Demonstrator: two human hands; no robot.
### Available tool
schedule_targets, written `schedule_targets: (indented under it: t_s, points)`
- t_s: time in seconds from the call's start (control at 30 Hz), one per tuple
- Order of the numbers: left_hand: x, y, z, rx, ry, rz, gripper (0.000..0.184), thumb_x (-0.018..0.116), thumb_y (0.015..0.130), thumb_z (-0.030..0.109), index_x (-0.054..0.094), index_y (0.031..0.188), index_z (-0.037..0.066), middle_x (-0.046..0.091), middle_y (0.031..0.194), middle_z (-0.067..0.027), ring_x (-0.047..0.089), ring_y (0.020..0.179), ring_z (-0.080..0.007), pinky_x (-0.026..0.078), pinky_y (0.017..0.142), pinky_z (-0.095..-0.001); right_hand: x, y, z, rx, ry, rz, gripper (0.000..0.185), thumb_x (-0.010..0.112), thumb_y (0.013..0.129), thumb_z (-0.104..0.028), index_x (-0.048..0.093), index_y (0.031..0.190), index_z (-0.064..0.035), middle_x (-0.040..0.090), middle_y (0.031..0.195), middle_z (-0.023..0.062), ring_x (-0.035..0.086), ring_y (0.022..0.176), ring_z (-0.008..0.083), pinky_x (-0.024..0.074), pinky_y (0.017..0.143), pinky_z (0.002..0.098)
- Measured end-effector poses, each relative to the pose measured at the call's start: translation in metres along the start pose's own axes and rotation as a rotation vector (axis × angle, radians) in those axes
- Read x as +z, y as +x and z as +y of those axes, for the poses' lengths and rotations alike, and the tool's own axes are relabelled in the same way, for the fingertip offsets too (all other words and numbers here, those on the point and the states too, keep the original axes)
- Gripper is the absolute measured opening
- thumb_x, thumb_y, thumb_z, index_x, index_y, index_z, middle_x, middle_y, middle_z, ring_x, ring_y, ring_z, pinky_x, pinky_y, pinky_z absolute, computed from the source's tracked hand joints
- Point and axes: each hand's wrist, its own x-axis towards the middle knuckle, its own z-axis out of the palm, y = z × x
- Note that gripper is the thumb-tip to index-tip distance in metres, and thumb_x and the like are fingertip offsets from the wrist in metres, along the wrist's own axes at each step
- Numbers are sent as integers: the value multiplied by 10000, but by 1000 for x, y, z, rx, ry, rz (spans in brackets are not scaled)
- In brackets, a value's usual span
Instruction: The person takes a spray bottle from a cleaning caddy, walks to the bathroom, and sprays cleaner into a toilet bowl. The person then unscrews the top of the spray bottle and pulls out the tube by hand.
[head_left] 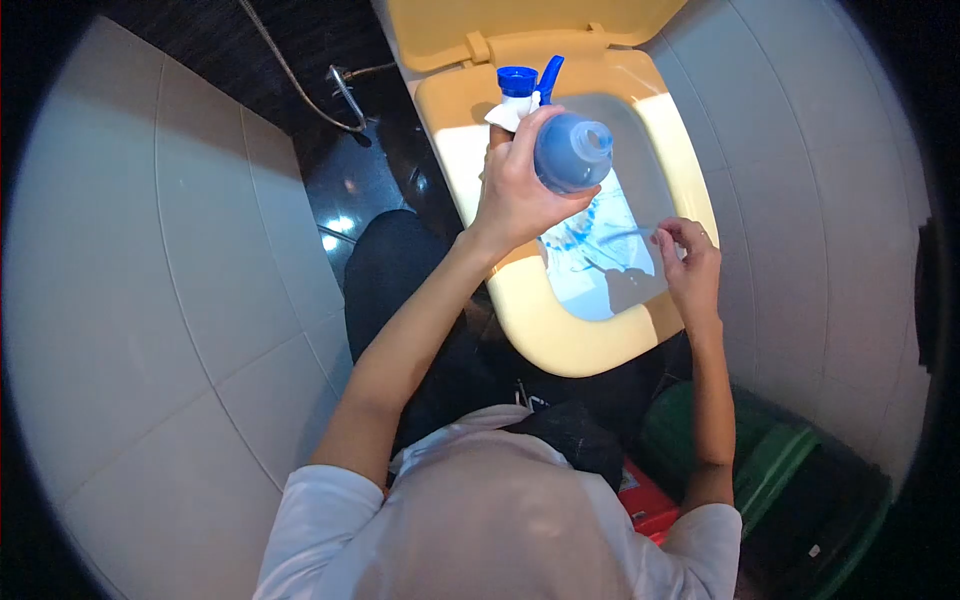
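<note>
Over the toilet bowl, my left hand (pixel 520 190) is wrapped round a translucent blue bottle (pixel 572 155) and also around a white piece with a blue cap (pixel 517 82) and a blue lever. My right hand (pixel 688 255), at the bowl's right side, pinches the end of a thin pale blue strip or tube (pixel 628 234). Below both hands is the toilet with its yellow seat (pixel 575 345). Blue liquid streaks (pixel 575 235) show on the inside of the bowl.
The yellow lid (pixel 560 22) is raised at the back. Tiled walls (pixel 200 250) stand close on both sides. A metal hose (pixel 290 70) hangs at the back left. A green and black bag (pixel 780 470) and a red object (pixel 645 500) are at the lower right.
</note>
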Motion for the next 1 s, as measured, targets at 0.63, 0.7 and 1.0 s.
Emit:
schedule_targets:
  t_s: [0.63, 0.7, 1.0]
  points:
    - [-10, 5, 14, -81, 9, -10, 777, 861, 551, 205, 481, 1217, 79, 589, 1127, -161, 538, 1062, -355, 441, 926, -417, -26, -1, -13, -125, -165, 0, 103, 667, 812, -88, 682, 913, -82, 641, 763, 119, 638, 660, 211, 498, 590, 317]
    - [-11, 3, 18, -51, 26, -5, 782, 865, 547, 207, 482, 1218, 81, 580, 1135, -160, 530, 1064, -368, 439, 927, -424, -58, 8, -41, -19, 156, 193, 87, 652, 846, -91, 682, 923, -63, 671, 825, 86, 644, 716, 150, 505, 636, 280]
    - [-10, 3, 19, -10, 12, 33, 751, 844, 547, 201, 476, 1194, 100, 571, 1073, -192, 542, 1007, -397, 467, 858, -451, -119, 25, -116, -181, 359, 433, 94, 624, 860, -26, 662, 936, 13, 665, 857, 73, 633, 812, 124, 480, 723, 240]
